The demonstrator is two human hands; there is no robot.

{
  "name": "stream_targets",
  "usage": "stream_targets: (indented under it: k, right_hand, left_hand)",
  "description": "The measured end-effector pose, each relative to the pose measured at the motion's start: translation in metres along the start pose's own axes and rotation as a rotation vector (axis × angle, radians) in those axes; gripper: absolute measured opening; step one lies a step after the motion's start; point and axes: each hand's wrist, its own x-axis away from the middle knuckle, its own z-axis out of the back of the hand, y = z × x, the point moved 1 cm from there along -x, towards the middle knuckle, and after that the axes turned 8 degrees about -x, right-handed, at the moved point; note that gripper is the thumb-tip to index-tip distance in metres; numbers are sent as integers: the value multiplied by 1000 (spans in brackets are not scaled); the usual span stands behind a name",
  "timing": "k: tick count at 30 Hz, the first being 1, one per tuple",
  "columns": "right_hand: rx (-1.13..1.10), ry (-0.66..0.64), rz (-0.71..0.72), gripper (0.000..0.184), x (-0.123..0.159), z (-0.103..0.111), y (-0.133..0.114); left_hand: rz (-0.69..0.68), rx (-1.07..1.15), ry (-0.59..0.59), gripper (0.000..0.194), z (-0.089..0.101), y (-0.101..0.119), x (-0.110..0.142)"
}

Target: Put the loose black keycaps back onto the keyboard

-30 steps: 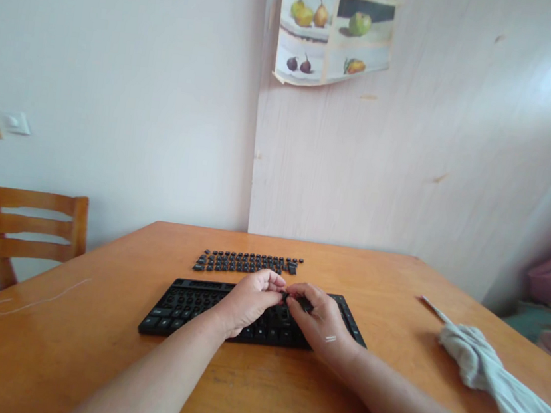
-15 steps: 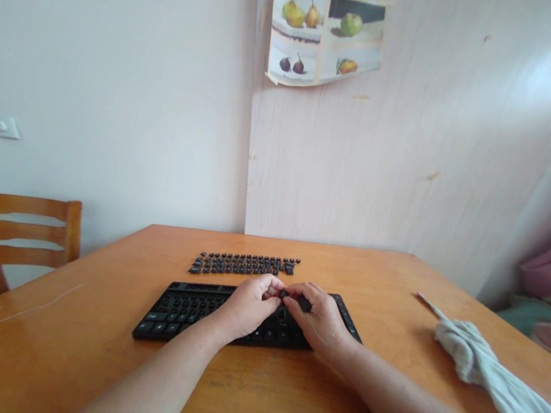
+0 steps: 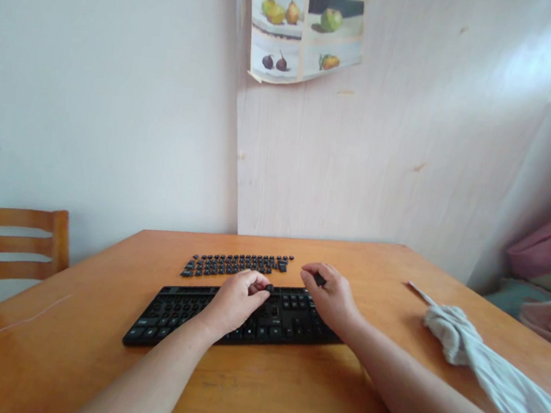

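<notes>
A black keyboard (image 3: 155, 326) lies on the wooden table, with many of its left and middle keys taken off. My left hand (image 3: 236, 302) is over its middle, thumb and fingers pinching a small black keycap (image 3: 269, 288) near the back edge. To the right, my right hand (image 3: 332, 297) hovers over the keyboard's back right part, fingers curled around a small dark object (image 3: 319, 279) whose kind I cannot make out. Behind the keyboard, loose keycaps (image 3: 233, 265) are laid out in rows.
A pale grey cloth (image 3: 455, 336) with a thin stick poking out lies on the table's right side. White thread (image 3: 25, 318) trails across the left side. A wooden chair (image 3: 14, 245) stands at the left, and a sheet of fruit pictures (image 3: 304, 36) hangs on the wall.
My hands have come apart. The right one has moved up and right with the dark object, while the left keeps the keycap. The whole view has shifted slightly.
</notes>
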Motion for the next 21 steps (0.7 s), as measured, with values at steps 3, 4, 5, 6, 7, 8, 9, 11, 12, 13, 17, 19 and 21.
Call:
stream_targets:
  k: [3,4,5,6,7,8,9,11,12,13,17,19,21]
  right_hand:
    - [119,70,-87,23,-13,16,25]
    - [147,99,-114,23,-16,20,34]
    - [166,130,-143,22,-18,25,43]
    - [173,165,-181,23,-20,28,51]
    - [169,188,-225,25,-20,31,59]
    - [157,207,-269,26,-21,32,66]
    - [143,223,-305,28,-20,33,72]
    - [124,235,-354,29,-19,32,80]
    - [125,232,-364,28,-18,31,82]
    - [131,224,-368,27,-17,30,83]
    - [179,190,-361,24,-16,28,84]
    - [196,186,-361,24,-17,27,85]
    - [205,184,-367,24,-17,26,88]
  left_hand:
    - [-16,-115,40,16,5,-6,-2]
    - [-17,-159,55,16,7,-9,-3]
    - [-17,-208,71,17,8,-12,-4]
    - [-13,-261,88,17,9,-14,-6]
    - [-10,-317,98,17,10,-17,-8]
    - [-6,-372,104,17,11,-19,-11]
    - [-1,-424,103,17,12,-20,-14]
    - [8,-515,94,16,13,-21,-21]
    - [8,-552,87,16,14,-21,-26]
    - [6,-584,80,16,14,-21,-31]
    - [-24,-681,49,18,10,-17,-53]
    - [-36,-716,39,18,5,-17,-64]
    - [-40,-739,36,18,-1,-18,-75]
